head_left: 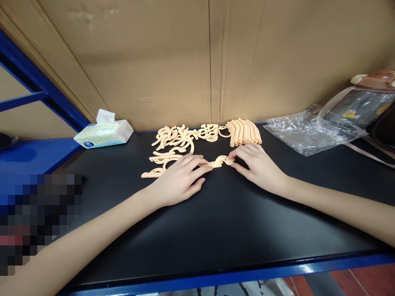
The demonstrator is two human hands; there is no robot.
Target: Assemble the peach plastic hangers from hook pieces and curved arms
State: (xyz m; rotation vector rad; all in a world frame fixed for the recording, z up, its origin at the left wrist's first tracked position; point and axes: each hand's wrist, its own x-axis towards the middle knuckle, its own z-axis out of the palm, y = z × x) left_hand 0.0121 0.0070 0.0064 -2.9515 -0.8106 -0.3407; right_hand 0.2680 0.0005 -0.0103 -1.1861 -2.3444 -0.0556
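A small beige plastic piece with a curled, hook-like end [221,160] lies between my two hands over the black tabletop. The thumb and fingers of my right hand [251,164] pinch its right end. At its left end, my left hand [180,179] rests with fingers stretched out, an index fingertip touching it and the thumb apart below. That hand covers part of the piece, so I cannot tell how far it extends. Just left of my left hand lie several flat beige pieces with curved parts [151,174], partly hidden by the fingers.
Along the back, a loose heap of curved beige pieces [173,135] and a pile of hook-shaped pieces [208,132] sit beside a neat row of curved arms [243,131]. A tissue pack [105,133] stands left; clear plastic wrap [308,129] and a strapped bottle [354,107] lie right.
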